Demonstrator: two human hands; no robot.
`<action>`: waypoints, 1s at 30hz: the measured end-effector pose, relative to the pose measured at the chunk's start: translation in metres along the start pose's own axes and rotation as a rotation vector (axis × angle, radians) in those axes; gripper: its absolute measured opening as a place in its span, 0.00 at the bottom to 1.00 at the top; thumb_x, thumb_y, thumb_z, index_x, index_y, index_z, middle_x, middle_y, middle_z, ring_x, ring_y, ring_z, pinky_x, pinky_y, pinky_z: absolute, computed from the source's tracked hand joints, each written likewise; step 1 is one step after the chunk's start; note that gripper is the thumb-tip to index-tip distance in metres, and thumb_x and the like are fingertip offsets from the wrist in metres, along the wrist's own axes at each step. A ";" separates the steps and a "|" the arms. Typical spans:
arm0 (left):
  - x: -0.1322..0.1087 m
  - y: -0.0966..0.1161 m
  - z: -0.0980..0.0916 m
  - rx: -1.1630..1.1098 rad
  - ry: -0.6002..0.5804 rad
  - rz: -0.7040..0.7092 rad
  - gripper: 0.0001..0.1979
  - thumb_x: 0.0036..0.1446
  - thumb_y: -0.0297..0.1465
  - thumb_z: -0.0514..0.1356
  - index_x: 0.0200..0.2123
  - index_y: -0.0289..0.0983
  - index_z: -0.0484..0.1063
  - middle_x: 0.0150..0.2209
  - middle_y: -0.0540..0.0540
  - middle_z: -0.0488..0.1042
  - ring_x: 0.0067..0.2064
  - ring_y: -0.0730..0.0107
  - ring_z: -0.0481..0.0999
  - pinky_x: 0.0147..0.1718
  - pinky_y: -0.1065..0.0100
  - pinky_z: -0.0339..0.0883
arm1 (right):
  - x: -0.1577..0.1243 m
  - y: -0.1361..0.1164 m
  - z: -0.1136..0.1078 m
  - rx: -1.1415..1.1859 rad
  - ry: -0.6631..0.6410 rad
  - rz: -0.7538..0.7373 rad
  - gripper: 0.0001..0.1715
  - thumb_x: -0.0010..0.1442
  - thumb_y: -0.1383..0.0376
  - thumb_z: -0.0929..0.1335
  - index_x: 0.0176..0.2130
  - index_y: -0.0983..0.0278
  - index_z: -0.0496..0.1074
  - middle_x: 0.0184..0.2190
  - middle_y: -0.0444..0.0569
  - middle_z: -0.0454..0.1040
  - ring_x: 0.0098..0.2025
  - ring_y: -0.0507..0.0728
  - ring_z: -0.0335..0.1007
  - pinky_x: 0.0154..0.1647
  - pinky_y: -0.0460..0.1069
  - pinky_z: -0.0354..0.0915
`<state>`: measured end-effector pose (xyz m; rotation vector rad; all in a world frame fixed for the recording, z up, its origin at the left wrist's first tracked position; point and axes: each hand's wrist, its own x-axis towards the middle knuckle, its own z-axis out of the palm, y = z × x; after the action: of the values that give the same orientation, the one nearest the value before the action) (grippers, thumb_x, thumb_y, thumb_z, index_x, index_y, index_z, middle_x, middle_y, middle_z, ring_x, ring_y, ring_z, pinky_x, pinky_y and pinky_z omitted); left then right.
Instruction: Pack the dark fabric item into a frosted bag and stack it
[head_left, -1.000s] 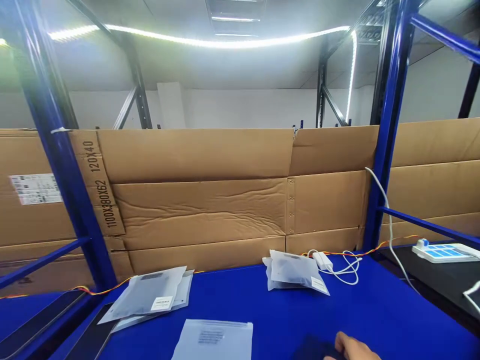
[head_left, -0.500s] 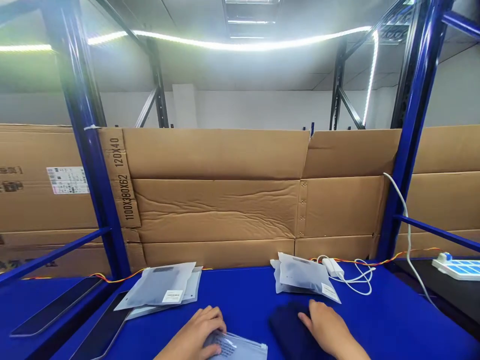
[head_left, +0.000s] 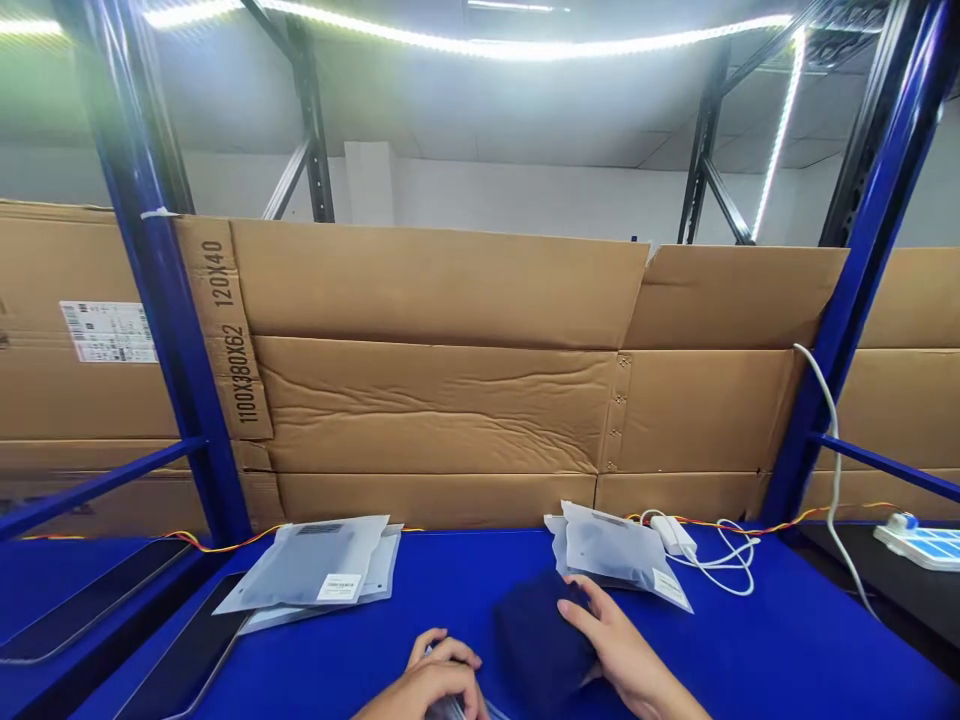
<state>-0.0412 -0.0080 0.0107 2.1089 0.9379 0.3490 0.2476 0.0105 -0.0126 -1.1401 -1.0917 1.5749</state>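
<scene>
My right hand (head_left: 626, 655) grips a folded dark navy cloth item (head_left: 536, 635), thumb on its face and fingers behind the edge. The cloth is raised and tilted over the blue tabletop (head_left: 315, 665). To its left, my left hand (head_left: 439, 680) has its fingers curled on a clear zip bag (head_left: 495, 711), most of which is hidden by the hand and the frame's lower edge. Beyond my left hand lie frosted, labelled packets (head_left: 322, 565), overlapping. Similar packets (head_left: 611, 550) sit just behind the navy cloth.
A white adapter with a coiled cable (head_left: 675, 537) lies at the back right. A power strip (head_left: 922, 545) sits farther right. Dark flat panels (head_left: 187, 645) lie at the left. Cardboard (head_left: 435, 400) walls off the back between blue posts (head_left: 862, 250).
My right hand has lifted the navy cloth off the table and moved it left. My left hand has shifted right and nearer with the zip bag, now mostly covered. The view has tilted slightly.
</scene>
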 end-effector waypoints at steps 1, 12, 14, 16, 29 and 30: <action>0.002 -0.004 0.003 -0.002 0.026 0.005 0.09 0.60 0.44 0.63 0.38 0.47 0.77 0.47 0.49 0.80 0.60 0.57 0.64 0.63 0.54 0.46 | 0.000 0.003 0.008 0.040 -0.005 -0.009 0.35 0.51 0.46 0.73 0.52 0.56 0.62 0.41 0.46 0.74 0.33 0.58 0.74 0.22 0.48 0.67; 0.012 -0.026 0.015 0.040 0.303 -0.024 0.13 0.46 0.40 0.73 0.26 0.41 0.75 0.32 0.52 0.73 0.45 0.61 0.68 0.54 0.59 0.54 | 0.008 0.036 0.024 -0.184 0.072 -0.242 0.34 0.49 0.51 0.74 0.52 0.58 0.66 0.53 0.50 0.74 0.59 0.65 0.67 0.61 0.55 0.62; 0.012 -0.027 0.015 0.044 0.322 -0.048 0.15 0.44 0.42 0.74 0.25 0.40 0.75 0.31 0.52 0.73 0.44 0.60 0.68 0.56 0.57 0.51 | 0.005 0.032 0.023 -0.235 0.006 -0.248 0.32 0.49 0.56 0.74 0.52 0.59 0.66 0.52 0.50 0.74 0.58 0.64 0.67 0.62 0.55 0.60; 0.013 -0.028 0.015 0.075 0.345 -0.057 0.17 0.44 0.45 0.74 0.25 0.40 0.75 0.30 0.52 0.73 0.44 0.60 0.69 0.56 0.55 0.50 | 0.000 0.024 0.021 -0.298 -0.123 -0.213 0.28 0.49 0.61 0.72 0.50 0.59 0.66 0.49 0.48 0.74 0.54 0.62 0.69 0.58 0.54 0.62; -0.001 -0.033 -0.007 0.040 0.491 -0.149 0.20 0.59 0.53 0.60 0.47 0.48 0.75 0.49 0.46 0.75 0.52 0.53 0.69 0.55 0.54 0.58 | 0.005 0.039 0.044 -0.217 -0.267 -0.101 0.28 0.42 0.59 0.73 0.44 0.58 0.65 0.37 0.41 0.69 0.43 0.58 0.67 0.50 0.52 0.61; -0.004 -0.037 -0.012 0.014 0.468 -0.221 0.19 0.62 0.52 0.56 0.45 0.48 0.75 0.47 0.47 0.76 0.50 0.54 0.69 0.54 0.55 0.59 | 0.005 0.038 0.043 -0.212 -0.254 -0.098 0.27 0.43 0.57 0.73 0.43 0.57 0.65 0.36 0.41 0.69 0.42 0.58 0.67 0.49 0.52 0.61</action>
<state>-0.0688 0.0108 -0.0093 1.9444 1.4306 0.7410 0.1986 0.0003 -0.0423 -1.0237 -1.4892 1.5852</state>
